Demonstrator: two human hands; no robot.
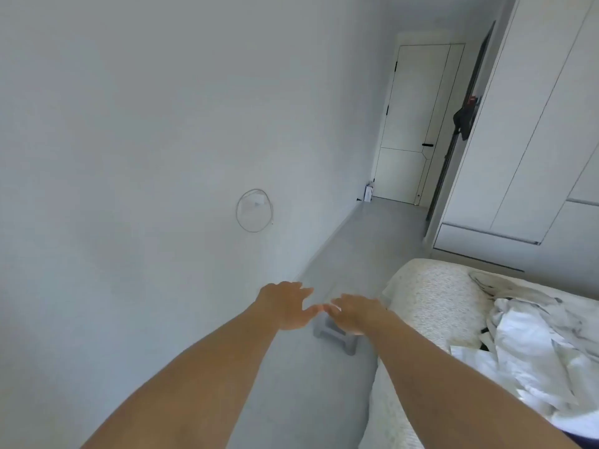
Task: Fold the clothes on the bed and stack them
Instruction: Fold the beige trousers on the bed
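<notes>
Both arms reach out over the floor (372, 228) beside the bed (431, 306); the left hand (285, 306) and right hand (355, 314) hover with fingers loosely spread, thumbs nearly touching, each grip released; crumpled white clothes (531, 345) lie on the bed, well apart from them.

Crumpled cloth clothes (531, 345), textured bed (431, 306)

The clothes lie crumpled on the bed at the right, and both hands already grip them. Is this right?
Not quite. In the head view the clothes do lie crumpled on the bed, but the left hand and right hand are open over the floor, gripping nothing.
</notes>
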